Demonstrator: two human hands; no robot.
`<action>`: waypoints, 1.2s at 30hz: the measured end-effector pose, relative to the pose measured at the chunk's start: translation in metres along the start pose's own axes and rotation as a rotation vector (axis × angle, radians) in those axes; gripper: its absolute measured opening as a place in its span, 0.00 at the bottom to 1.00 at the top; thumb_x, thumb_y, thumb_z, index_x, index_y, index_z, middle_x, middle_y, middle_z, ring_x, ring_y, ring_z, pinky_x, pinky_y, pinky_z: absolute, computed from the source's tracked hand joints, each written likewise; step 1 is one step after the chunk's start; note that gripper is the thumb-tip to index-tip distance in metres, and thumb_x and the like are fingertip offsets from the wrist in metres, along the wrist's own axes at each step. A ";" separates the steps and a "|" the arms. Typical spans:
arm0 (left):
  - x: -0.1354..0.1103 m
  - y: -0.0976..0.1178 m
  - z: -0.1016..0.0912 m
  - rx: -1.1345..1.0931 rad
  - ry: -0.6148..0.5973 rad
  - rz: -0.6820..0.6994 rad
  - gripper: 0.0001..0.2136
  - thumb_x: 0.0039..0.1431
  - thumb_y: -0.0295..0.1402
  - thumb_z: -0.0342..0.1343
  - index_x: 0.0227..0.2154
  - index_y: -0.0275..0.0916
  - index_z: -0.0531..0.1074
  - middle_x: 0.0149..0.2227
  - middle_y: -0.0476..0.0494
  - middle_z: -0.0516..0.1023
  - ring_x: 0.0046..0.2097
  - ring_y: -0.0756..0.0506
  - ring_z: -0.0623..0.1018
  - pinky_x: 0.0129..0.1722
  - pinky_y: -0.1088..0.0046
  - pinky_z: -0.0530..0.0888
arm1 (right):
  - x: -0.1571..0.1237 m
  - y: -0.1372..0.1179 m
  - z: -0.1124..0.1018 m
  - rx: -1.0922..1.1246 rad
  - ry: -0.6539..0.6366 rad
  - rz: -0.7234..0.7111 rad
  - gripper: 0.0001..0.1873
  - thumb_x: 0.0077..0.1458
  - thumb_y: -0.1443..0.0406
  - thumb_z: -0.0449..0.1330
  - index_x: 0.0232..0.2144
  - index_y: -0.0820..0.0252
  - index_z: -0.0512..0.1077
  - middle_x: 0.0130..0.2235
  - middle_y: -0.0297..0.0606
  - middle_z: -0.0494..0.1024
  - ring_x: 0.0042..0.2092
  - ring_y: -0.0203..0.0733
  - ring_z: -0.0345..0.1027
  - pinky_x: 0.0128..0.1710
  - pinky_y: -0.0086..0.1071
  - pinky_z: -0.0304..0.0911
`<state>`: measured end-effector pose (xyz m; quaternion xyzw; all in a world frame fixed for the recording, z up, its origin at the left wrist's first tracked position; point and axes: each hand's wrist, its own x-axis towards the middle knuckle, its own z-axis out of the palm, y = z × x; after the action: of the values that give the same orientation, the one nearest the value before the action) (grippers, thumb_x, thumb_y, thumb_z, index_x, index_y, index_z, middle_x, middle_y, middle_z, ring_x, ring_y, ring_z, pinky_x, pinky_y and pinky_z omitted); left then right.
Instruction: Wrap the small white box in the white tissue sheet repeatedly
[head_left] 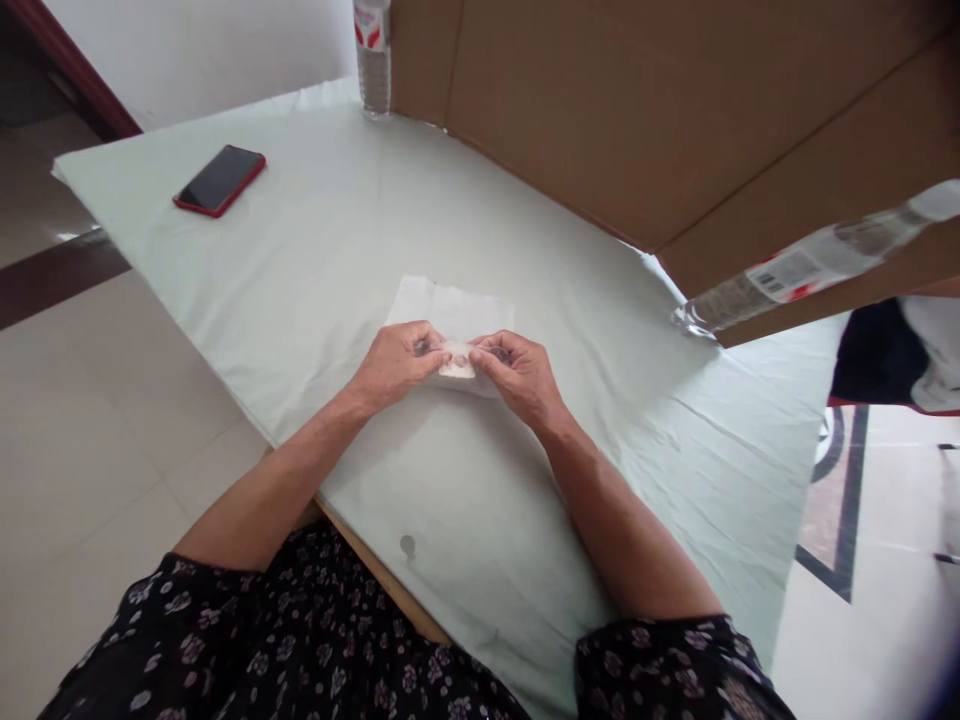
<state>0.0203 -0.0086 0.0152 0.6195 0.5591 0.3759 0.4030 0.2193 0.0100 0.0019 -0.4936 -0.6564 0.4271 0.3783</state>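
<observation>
A white paper tissue [452, 312] lies on the pale green tablecloth [465, 500] in the middle of the table. Its near edge is folded or rolled up between my hands. My left hand [394, 362] pinches that rolled edge from the left, fingers closed on it. My right hand [519, 373] pinches the same edge from the right, its fingertips nearly meeting those of the left hand. The far part of the tissue lies flat beyond my fingers.
A red-cased phone [220, 180] lies at the far left of the table. A plastic water bottle [373, 55] stands at the far edge, and another bottle [806, 265] stands at the right beside a large cardboard sheet [660, 110]. Tiled floor lies left of the table.
</observation>
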 end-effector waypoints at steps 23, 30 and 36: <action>-0.004 0.002 -0.002 -0.045 -0.038 -0.009 0.08 0.50 0.36 0.61 0.22 0.39 0.71 0.38 0.44 0.83 0.40 0.45 0.79 0.41 0.69 0.73 | -0.017 0.006 0.014 0.065 0.112 0.030 0.10 0.49 0.58 0.64 0.25 0.57 0.71 0.36 0.38 0.82 0.34 0.39 0.71 0.37 0.34 0.66; -0.001 -0.004 0.001 0.017 -0.035 0.007 0.07 0.51 0.37 0.59 0.25 0.39 0.73 0.30 0.48 0.79 0.33 0.47 0.75 0.34 0.71 0.69 | -0.015 0.010 0.014 0.076 0.104 0.052 0.10 0.49 0.58 0.63 0.25 0.57 0.69 0.36 0.37 0.82 0.36 0.40 0.72 0.36 0.34 0.66; 0.001 -0.001 -0.001 0.059 -0.050 -0.009 0.07 0.49 0.35 0.60 0.23 0.38 0.72 0.25 0.51 0.75 0.29 0.50 0.69 0.29 0.73 0.64 | -0.018 0.007 0.004 -0.135 0.119 -0.056 0.07 0.55 0.59 0.60 0.33 0.56 0.73 0.38 0.40 0.82 0.37 0.45 0.73 0.38 0.39 0.67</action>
<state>0.0190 -0.0075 0.0148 0.6377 0.5624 0.3418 0.4002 0.2224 -0.0068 -0.0075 -0.5240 -0.6736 0.3412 0.3941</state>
